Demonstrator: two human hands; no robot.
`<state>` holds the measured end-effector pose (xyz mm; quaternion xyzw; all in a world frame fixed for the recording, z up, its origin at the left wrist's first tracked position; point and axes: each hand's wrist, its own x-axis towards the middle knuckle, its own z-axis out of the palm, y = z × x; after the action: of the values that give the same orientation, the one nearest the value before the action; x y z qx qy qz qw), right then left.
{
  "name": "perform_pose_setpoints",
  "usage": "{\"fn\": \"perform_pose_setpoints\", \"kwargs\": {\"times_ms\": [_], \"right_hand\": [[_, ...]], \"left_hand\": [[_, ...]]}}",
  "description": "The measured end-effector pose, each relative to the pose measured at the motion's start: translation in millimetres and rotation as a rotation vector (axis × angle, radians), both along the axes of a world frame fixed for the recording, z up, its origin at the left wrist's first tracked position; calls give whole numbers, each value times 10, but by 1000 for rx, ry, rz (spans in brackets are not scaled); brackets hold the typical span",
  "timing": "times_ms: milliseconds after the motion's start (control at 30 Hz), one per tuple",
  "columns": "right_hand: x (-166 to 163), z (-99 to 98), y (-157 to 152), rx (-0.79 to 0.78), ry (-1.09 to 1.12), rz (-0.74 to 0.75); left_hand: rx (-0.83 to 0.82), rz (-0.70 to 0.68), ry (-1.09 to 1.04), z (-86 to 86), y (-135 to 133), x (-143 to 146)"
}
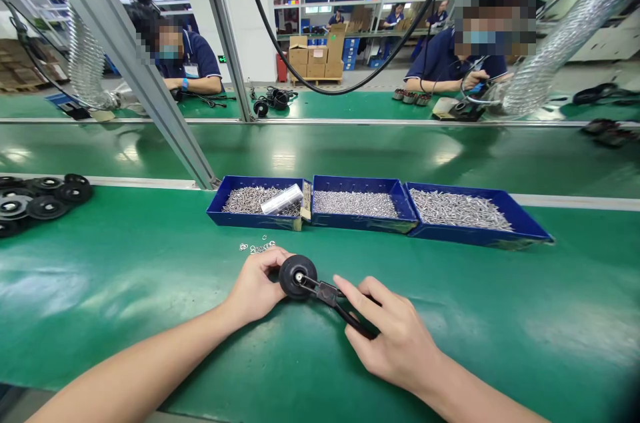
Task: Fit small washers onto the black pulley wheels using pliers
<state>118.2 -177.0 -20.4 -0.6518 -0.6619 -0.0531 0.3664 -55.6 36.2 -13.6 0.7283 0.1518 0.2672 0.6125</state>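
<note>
The wheel is gripped at its left edge by the left hand, over the worktop; the pliers are grasped by the right hand, farther from the wheel. Their long axis is slanted forward and leftward from that hand, their tips placed at the wheel's centre. Beyond, loose rings are scattered before three trays

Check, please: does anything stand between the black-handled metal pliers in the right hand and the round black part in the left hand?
Nothing visible does. The right hand holds the black-handled metal pliers with their tips at the centre of the round black part, which the left hand holds.
</note>
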Motion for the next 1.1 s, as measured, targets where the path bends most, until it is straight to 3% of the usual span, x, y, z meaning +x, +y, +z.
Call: {"fn": "perform_pose_setpoints", "kwargs": {"times_ms": [433,800,1100], "right_hand": [[-43,15,-19,-25,-23,-36],[-212,54,-87,-118,-315,-143],[4,-10,-12,-2,-94,-18]], "left_hand": [[6,29,16,-33,2,-6],[10,56,7,-7,-18,-6],[25,45,34,7,-4,-4]]}}
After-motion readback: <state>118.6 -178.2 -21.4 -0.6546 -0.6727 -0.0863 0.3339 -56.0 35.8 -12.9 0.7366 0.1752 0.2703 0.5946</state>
